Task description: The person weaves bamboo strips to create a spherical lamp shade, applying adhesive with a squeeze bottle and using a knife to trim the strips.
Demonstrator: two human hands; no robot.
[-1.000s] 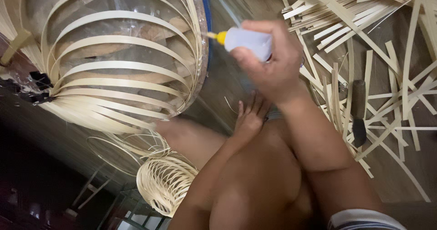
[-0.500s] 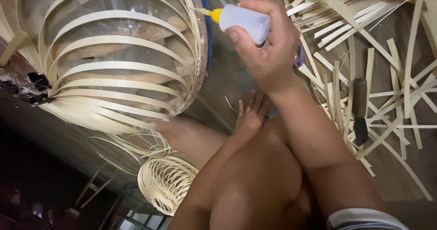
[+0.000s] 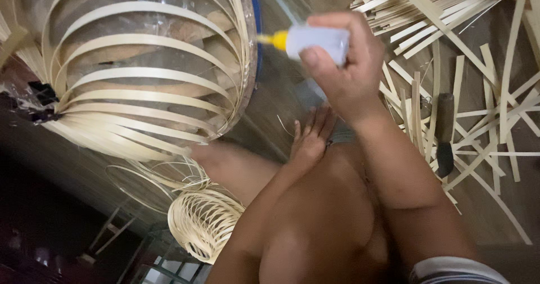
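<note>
Right hand (image 3: 351, 64) closed around a small white glue bottle (image 3: 318, 41), yellow nozzle (image 3: 273, 39) aimed at the rim of the big bamboo-strip frame (image 3: 146, 76); left hand hidden behind the frame, fingers impossible to judge. Best squeezed gently, tip kept just off the strip. Little open floor: loose bamboo strips (image 3: 450, 64) crowd the right, a small coil (image 3: 202, 222) below.
</note>
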